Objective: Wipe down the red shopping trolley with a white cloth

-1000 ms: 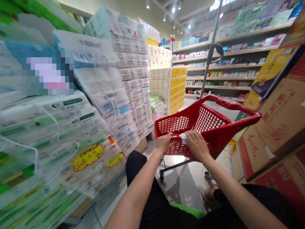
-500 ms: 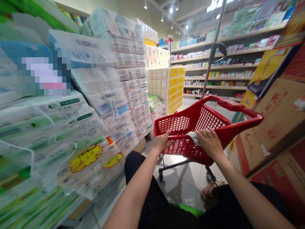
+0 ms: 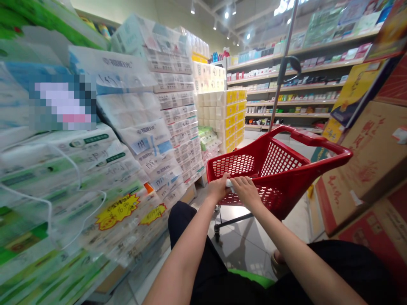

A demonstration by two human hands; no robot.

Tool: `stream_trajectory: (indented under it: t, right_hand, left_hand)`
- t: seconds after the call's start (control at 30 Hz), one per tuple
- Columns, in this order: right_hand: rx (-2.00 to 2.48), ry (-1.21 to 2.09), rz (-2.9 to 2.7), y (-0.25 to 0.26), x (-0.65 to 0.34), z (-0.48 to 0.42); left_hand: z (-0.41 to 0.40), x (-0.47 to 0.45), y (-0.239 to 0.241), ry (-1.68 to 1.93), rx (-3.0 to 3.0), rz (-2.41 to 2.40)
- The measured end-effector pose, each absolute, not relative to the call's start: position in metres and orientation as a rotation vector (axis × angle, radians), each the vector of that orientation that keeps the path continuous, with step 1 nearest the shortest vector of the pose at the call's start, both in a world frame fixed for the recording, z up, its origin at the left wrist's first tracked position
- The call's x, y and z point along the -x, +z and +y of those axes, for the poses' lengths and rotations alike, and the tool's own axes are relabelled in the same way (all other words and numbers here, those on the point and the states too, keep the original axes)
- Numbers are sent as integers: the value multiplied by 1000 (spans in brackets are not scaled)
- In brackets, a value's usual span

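Note:
A red plastic shopping cart (image 3: 289, 190) with a perforated basket stands in front of me. My left hand (image 3: 218, 187) is closed around its near rim, close to the left corner. Right beside it, my right hand (image 3: 246, 192) lies over the same rim, fingers bent across the top. Under that hand is a white cloth (image 3: 230, 184), pressed against the rim; only a small piece of it shows between the two hands. I cannot tell whether it is cloth or tissue.
Stacked tissue packs (image 3: 127, 169) with yellow price tags (image 3: 117, 211) rise on the left. Cardboard cartons (image 3: 369, 156) crowd the right side. Behind the cart are a metal pole (image 3: 281, 76) and stocked shelves (image 3: 292, 87). A green seat (image 3: 251, 277) shows beneath me.
My right hand has slid left along the cart's rim with the white cloth, from the rim's middle to beside my left hand. My left hand has stayed on the rim.

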State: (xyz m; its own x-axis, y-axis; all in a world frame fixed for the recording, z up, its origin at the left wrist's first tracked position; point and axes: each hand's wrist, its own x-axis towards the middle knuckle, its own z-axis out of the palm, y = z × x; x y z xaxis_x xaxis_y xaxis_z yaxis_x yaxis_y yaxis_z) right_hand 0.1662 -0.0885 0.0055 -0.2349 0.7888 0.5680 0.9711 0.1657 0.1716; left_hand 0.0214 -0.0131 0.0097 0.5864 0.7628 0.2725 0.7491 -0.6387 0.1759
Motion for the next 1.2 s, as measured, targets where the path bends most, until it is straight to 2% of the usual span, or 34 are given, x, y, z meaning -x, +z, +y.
stream_trajectory:
  t: [0.43, 0.63, 0.9, 1.07, 1.2]
  right_hand:
    - [1873, -1051, -1839, 41, -323, -158]
    - [1885, -969, -1710, 26, -277, -145]
    - [1775, -740, -1962, 1, -173, -123]
    - [1641, -726, -2144, 11, -201, -131]
    - [1759, -779, -2052, 27, -255, -149]
  left_hand:
    - [-8, -20, 5, 567, -2780, 1298]
    - [-13, -23, 9, 540, -2759, 1336]
    - [-22, -19, 10, 507, -2779, 1330]
    - [-23, -15, 11, 504, -2786, 1314]
    - [-22, -13, 11, 535, -2775, 1311]
